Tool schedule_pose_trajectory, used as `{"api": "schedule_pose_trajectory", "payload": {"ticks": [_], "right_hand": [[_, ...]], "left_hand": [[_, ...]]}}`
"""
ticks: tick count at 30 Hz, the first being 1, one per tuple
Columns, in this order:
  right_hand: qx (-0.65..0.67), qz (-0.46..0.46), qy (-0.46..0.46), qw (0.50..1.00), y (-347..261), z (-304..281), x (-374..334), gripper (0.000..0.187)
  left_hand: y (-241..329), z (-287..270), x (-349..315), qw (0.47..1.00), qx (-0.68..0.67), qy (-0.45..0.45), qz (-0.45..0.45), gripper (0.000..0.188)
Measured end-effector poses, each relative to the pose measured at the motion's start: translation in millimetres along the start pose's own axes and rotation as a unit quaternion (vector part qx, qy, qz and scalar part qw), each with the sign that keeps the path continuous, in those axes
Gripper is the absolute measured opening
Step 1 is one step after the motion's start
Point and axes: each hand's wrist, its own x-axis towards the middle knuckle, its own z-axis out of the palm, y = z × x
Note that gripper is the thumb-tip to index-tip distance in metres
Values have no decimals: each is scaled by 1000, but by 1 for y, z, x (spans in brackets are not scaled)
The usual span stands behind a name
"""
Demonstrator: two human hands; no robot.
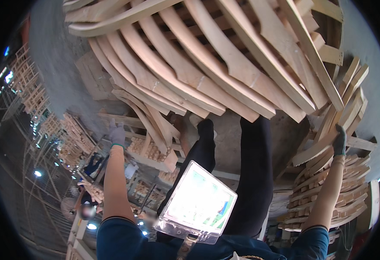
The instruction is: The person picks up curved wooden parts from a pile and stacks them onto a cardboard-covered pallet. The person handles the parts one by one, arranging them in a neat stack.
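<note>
A grey glove covers my left hand (117, 132), which reaches out at the left with its fingers stretched apart and nothing visible in them. Close to it stand a few curved wooden pieces (148, 119) leaning together. On the right, my right hand (339, 141), also gloved, is closed on the edge of a curved wooden chair-leg-like piece (317, 147); its palm side is partly hidden. In front of me lies a big stack of long curved wooden pieces (198, 82), set side by side in slanting rows.
More curved wooden parts are piled (328, 195) below my right arm. At the left, a pallet (155, 160) bears small wood blocks, and farther off stand tall wood stacks (38, 99). Another person (88, 203) is at the lower left. A clear badge holder (198, 199) hangs before my legs.
</note>
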Motion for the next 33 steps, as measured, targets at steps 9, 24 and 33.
{"api": "schedule_pose_trajectory", "payload": {"ticks": [9,24,33], "right_hand": [[-25,-10,-40,999,-6,110,-136,35],[-312,-431,178,828,-42,188,-255,28],[-598,-653,131,447,-181,358,-308,57]], "left_hand": [[-45,157,79,877,-476,-60,39,52],[-33,106,31,518,-813,-267,-16,33],[-109,19,-81,908,-281,-24,311,36]]}}
